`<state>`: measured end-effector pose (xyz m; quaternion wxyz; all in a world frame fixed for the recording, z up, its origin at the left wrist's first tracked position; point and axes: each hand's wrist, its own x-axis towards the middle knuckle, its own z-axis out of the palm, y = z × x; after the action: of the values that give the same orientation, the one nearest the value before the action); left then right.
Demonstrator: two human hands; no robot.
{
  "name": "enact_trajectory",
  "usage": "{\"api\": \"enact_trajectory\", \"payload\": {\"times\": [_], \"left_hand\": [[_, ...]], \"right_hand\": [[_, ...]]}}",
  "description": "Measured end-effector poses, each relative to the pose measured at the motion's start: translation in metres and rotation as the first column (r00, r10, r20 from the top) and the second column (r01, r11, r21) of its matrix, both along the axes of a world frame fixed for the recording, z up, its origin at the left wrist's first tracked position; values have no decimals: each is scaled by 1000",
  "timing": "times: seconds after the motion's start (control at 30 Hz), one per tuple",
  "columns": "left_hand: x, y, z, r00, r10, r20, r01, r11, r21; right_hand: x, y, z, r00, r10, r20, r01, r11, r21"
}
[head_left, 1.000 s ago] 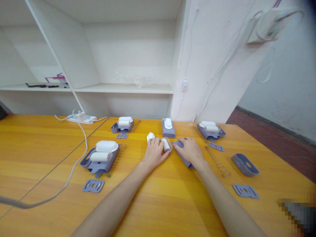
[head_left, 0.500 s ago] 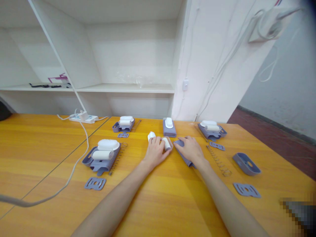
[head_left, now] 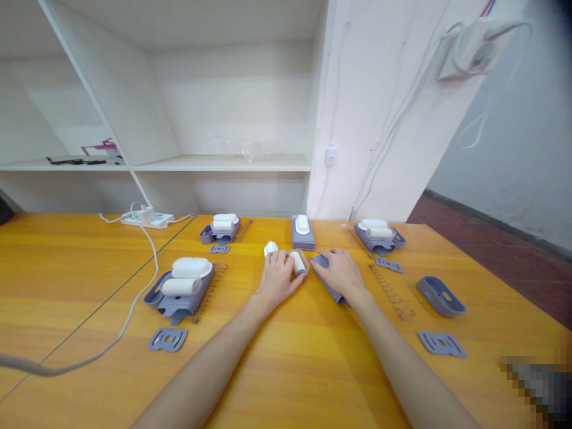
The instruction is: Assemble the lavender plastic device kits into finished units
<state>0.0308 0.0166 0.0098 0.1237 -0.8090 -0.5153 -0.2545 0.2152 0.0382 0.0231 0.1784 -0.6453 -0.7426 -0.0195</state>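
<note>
Near the middle of the table, my left hand (head_left: 277, 279) curls over a white ribbed piece (head_left: 270, 246), which sticks out past the fingertips. Between its thumb and forefinger sits a white cylinder (head_left: 297, 263) in a small cup-like part. My right hand (head_left: 343, 273) is wrapped over a grey-purple housing (head_left: 320, 261) lying slanted on the table; the palm and fingers hide much of it. Just behind the hands is another grey-purple housing (head_left: 304, 245) with a white oval piece (head_left: 302, 224) on it.
Similar part sets lie left (head_left: 192, 298), far left (head_left: 224, 229) and far right (head_left: 379, 237). At right are a spring (head_left: 391, 292), a grey tray-shaped part (head_left: 440, 296) and a slotted plate (head_left: 441, 344). A power strip (head_left: 147, 219) and cable (head_left: 120, 333) lie at left.
The view has shifted slightly, so everything sits a little further left. Both hands keep nearly the same place on the parts.
</note>
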Motion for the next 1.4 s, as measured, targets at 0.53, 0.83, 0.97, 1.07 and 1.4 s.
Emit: {"api": "enact_trajectory", "payload": {"times": [0.53,0.83,0.97,1.07,1.4], "left_hand": [[0,0,1,1000,-6,28,7,1000,-14],[0,0,1,999,-2,38,3,1000,-18],[0,0,1,999,1,36,0,1000,-20],[0,1,0,1000,2,26,-1,1000,-21],[0,0,0,999,4,34,-3,1000,-20]], "right_hand": [[-3,-3,4,1000,3,2,-3,1000,-23],[-5,-4,5,1000,3,5,-3,999,-33],[-5,-3,5,1000,5,7,-5,999,-44],[-5,-3,5,1000,9,7,-9,999,-46],[-4,-4,6,1000,7,-8,-8,999,-39]]}}
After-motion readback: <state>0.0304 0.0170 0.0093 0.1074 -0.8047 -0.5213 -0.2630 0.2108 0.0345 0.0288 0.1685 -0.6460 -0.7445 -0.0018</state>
